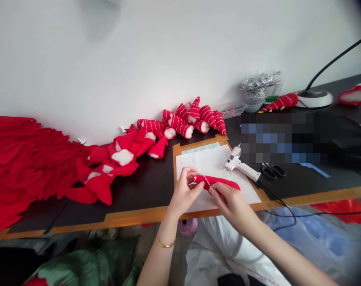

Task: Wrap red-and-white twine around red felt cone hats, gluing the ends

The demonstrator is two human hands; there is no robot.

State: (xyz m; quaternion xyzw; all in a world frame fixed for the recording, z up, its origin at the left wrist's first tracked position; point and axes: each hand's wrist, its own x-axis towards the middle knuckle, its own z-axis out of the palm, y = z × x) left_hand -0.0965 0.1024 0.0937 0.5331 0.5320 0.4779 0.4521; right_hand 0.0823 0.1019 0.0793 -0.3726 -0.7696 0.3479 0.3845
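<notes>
Both my left hand (pixel 185 191) and my right hand (pixel 229 204) grip a red felt cone (pixel 220 182) above a white paper sheet (pixel 216 163). My left hand pinches its wider end, where white string (pixel 203 180) wraps around it. My right hand holds the middle, its fingers hiding part of the cone. The paper lies on a tan-edged board (pixel 195 143). Just beyond my right hand rests a white hot glue gun (pixel 238 162), with black-handled scissors (pixel 272 171) to its right.
Stuffed red cones striped with white string (pixel 188 119) line the wall, beside a heap of red felt (pixel 22 159). Silver foil pieces (pixel 258 85) and a lamp base (pixel 314 98) stand behind. A pink twine spool (pixel 187 226) sits below the orange-taped table edge (pixel 323 196).
</notes>
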